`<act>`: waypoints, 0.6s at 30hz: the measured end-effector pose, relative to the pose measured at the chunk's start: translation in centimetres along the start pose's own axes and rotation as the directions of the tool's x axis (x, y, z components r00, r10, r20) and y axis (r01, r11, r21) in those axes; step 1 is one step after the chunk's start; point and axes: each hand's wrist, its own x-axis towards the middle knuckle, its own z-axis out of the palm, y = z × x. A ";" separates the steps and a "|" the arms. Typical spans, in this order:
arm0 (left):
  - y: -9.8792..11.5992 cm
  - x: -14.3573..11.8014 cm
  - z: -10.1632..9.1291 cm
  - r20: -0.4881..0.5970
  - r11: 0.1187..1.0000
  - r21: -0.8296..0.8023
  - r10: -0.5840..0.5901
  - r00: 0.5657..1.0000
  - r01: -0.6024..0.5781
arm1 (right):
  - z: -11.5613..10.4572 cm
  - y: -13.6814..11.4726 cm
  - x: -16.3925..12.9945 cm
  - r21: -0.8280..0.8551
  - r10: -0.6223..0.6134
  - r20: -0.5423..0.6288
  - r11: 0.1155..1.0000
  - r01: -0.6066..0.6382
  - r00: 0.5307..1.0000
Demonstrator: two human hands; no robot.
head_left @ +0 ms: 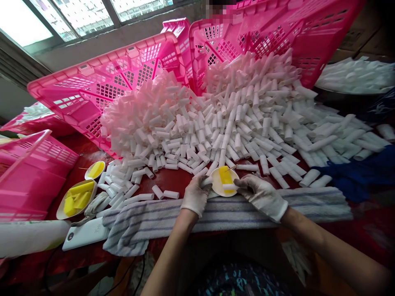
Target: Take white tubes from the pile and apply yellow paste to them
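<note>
My left hand [196, 195], in a white glove, is closed on a short white tube [207, 181] at the left rim of a small white dish [217, 188]. In the dish lies a yellow piece [225, 174], perhaps sponge, with a thin stick across the far rim. From the right, my gloved right hand [263, 197] pinches another white tube [229, 187], which lies across the near end of the yellow piece. A grey striped towel [228, 211] is under both hands. Just beyond them spreads a large heap of white tubes [212, 127].
Two pink crates [101, 61] [311, 28] lean behind the heap. At left are a dish of yellow pieces [77, 199], a smaller yellow-filled dish [95, 169], a white phone [86, 233] and a pink basket [40, 172]. Blue cloth [364, 172] lies at right.
</note>
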 end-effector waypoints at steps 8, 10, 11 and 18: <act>1.6 -1.7 0.1 -0.064 0.971 -0.231 0.047 0.997 -0.060 | -1.5 -1.6 -1.1 0.192 0.105 -0.017 0.976 -0.099 0.994; 1.7 -2.3 0.6 0.025 0.952 -0.298 0.075 0.997 -0.064 | -2.0 -2.4 -1.2 0.302 0.252 -0.003 0.923 -0.239 0.968; 1.9 -2.6 0.8 0.071 0.948 -0.310 0.096 0.993 -0.070 | -2.2 -2.8 -1.1 0.332 0.306 0.010 0.897 -0.292 0.952; 4.3 -4.8 0.9 0.278 0.955 -0.294 0.040 0.960 0.045 | -3.1 -4.5 -0.4 0.308 0.424 0.011 0.860 -0.407 0.906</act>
